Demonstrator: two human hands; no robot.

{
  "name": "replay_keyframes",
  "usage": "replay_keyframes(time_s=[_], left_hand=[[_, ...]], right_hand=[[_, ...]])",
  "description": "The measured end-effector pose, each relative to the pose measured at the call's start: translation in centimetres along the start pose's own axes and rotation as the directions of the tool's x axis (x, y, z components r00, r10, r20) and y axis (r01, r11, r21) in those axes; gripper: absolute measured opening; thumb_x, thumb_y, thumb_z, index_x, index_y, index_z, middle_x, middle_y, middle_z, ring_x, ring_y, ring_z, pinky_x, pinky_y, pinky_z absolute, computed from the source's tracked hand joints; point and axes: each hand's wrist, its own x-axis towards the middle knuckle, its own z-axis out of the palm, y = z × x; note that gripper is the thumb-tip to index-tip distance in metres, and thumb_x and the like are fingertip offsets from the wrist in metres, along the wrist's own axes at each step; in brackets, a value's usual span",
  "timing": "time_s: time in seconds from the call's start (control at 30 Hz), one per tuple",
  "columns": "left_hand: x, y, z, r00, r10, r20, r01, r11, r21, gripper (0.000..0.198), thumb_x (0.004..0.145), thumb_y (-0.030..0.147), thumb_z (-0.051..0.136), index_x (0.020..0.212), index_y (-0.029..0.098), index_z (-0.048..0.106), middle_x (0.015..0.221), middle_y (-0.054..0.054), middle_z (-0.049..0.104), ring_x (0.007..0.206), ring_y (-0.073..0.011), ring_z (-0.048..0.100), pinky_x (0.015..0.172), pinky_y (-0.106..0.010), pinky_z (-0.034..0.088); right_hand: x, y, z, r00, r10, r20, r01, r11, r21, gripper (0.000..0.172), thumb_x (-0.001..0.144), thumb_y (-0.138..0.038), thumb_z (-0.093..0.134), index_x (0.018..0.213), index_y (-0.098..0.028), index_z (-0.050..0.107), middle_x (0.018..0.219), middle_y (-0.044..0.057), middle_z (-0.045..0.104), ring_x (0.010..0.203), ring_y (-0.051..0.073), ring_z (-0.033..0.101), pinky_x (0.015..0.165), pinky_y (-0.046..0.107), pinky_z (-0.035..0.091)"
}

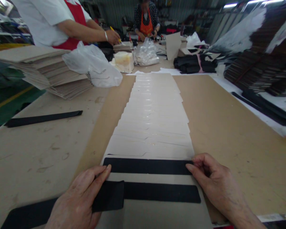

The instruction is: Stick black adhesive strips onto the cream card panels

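A black strip (147,166) is pinned flat across the near end of a row of white sheets (154,121), at six o'clock on the counter (38,152). Its left end is pressed by the left hand (78,200), whose grip also grasps a second black strip (143,192). Its right end is pinched in the right hand (214,181). A plastic bag (146,52) lies at twelve o'clock; its contents cannot be told.

Your table (38,159) is scuffed and tan. A brown board sheet (228,127) covers its middle, carrying a row of overlapped white sheets (154,121) and two black strips (147,166). To the left lie another black strip (43,118), stacked cardboard (45,70) and a plastic bag (97,65).
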Motion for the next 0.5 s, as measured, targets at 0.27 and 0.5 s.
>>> replay_keyframes(time_s=[0.27, 0.5], left_hand=[[0.8, 0.7, -0.8, 1.000, 0.012, -0.028, -0.012, 1.000, 0.002, 0.074, 0.068, 0.006, 0.048, 0.140, 0.020, 0.045, 0.136, -0.010, 0.052, 0.121, -0.0282, 0.055, 0.103, -0.044, 0.051], [2.1, 2.3, -3.2, 0.970, -0.114, 0.213, 0.119, 0.993, -0.011, 0.071, 0.074, 0.005, 0.044, 0.144, 0.018, 0.043, 0.138, -0.011, 0.053, 0.119, -0.0252, 0.059, 0.100, -0.041, 0.053]], right_hand=[[0.1, 0.6, -0.1, 0.984, -0.173, 0.032, 0.176, 0.968, -0.177, 0.020, 0.086, -0.040, 0.056, 0.074, -0.024, 0.058, 0.069, -0.001, 0.059, 0.060, 0.015, 0.058, 0.056, 0.028, 0.045], [-0.6, 0.7, 0.2, 0.839, -0.519, 0.161, 0.532, 0.725, -0.437, 0.026, 0.090, -0.010, 0.041, 0.094, -0.021, 0.063, 0.087, 0.005, 0.065, 0.064, 0.017, 0.064, 0.057, 0.030, 0.051]])
